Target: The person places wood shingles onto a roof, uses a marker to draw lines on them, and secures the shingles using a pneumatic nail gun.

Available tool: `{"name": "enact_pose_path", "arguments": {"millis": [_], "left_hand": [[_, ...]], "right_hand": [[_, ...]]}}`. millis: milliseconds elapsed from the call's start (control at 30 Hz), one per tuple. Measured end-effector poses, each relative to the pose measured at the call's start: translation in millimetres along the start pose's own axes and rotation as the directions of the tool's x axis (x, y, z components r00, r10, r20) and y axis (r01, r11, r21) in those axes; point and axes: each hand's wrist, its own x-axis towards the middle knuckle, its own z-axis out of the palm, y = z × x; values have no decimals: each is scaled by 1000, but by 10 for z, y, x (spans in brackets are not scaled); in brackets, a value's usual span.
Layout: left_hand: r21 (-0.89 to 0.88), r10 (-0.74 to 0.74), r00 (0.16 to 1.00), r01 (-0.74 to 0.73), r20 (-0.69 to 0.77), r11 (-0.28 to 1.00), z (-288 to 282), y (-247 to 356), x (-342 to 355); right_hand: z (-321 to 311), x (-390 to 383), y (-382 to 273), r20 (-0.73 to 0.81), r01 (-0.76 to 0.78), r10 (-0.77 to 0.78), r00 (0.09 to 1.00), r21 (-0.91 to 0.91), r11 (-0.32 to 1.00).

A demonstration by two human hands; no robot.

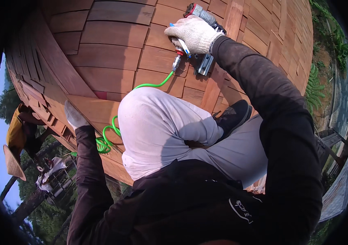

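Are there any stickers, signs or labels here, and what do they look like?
Small white printed logo: on the dark jacket, low in the picture, roundish outline with tiny marks.
Red patch on the nail gun: at its top end, in the gloved right hand; too small to tell more.
No signs, screens or packages.

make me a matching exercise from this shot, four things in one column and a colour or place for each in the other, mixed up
Things:
1. right hand
2. left hand
3. coiled air hose
4. shoe

Places or colours:
A. bright green
B. black, resting on the wooden shingle roof
C. gloved, pressed flat on a shingle at the left
D. gloved, gripping the pneumatic nail gun

Pairs: 1-D, 2-C, 3-A, 4-B
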Motion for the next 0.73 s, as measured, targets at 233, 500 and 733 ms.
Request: {"name": "enact_pose_path", "arguments": {"millis": [233,500,733], "left_hand": [[287,145,977,-185,154,940,-540,-765,49],[633,517,831,-515,203,579,-228,-257,41],[560,483,857,-492,178,667,-100,-159,-51]], "right_hand": [[168,-76,12,-121,26,-11,993,126,992],[218,-52,86,-356,126,-69,932,138,982],[320,-17,100,-311,-31,120,943,277,960]]}}
